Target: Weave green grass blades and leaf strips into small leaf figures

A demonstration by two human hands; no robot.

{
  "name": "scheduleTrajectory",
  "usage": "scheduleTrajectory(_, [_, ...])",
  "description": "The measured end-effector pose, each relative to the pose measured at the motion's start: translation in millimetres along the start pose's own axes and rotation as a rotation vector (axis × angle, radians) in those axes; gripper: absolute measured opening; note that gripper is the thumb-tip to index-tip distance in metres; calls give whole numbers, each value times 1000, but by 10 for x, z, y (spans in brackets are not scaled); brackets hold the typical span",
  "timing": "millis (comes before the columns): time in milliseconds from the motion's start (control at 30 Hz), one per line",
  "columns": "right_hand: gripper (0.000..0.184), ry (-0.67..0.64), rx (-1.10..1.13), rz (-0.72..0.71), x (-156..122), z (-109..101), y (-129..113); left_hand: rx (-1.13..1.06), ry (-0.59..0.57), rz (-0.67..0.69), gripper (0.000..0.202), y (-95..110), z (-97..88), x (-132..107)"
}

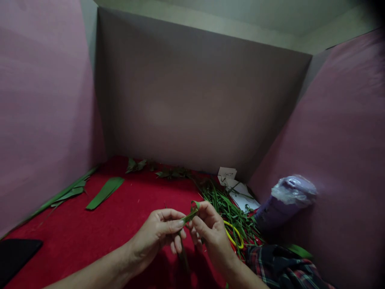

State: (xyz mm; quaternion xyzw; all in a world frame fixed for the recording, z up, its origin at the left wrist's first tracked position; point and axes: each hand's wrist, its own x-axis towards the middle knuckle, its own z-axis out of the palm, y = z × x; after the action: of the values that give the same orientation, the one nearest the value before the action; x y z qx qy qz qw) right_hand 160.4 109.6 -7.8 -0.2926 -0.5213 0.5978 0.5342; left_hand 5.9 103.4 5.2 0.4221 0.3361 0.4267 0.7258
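Observation:
Both my hands meet low in the middle of the view over a red cloth surface (pixel 126 224). My left hand (pixel 158 235) pinches one end of a narrow green leaf strip (pixel 192 212) between thumb and fingers. My right hand (pixel 210 230) grips the other end, where the strip curls into a small loop at its fingertips. A darker stem hangs down below the hands. Just right of my right hand lie yellow-handled scissors (pixel 236 237) on a heap of thin green leaves (pixel 228 206).
Loose broad leaves (pixel 105 192) lie at the left and along the back of the cloth. White paper slips (pixel 237 188) sit at the back right. A purple roll wrapped in plastic (pixel 285 200) leans at the right wall. A black object (pixel 15 251) lies at the lower left. Pink and grey panels enclose the space.

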Motion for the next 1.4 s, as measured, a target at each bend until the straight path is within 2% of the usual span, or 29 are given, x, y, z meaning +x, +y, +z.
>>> scheduleTrajectory(167, [16, 59, -11, -69, 9, 4, 1, -5, 20, -7, 16, -8, 1, 12])
scheduleTrajectory(533, [14, 86, -146, -176, 18, -23, -36, -9, 42, -11, 14, -32, -5, 17])
scheduleTrajectory(700, [15, 86, -91, -132, 34, -16, -44, -8, 42, -8, 14, -45, -4, 20])
scheduleTrajectory(933, [12, 54, -68, -144, 26, -58, -20, -49, 36, -33, 15, -83, -4, 30])
scheduleTrajectory(1200, [15, 44, 137, 69, 35, -87, -104, -9, 60, -11, 17, -61, 10, 13])
scheduleTrajectory(1400, [18, 60, 189, 97, 60, -93, -136, 36, 93, 20, 17, -42, 30, -11])
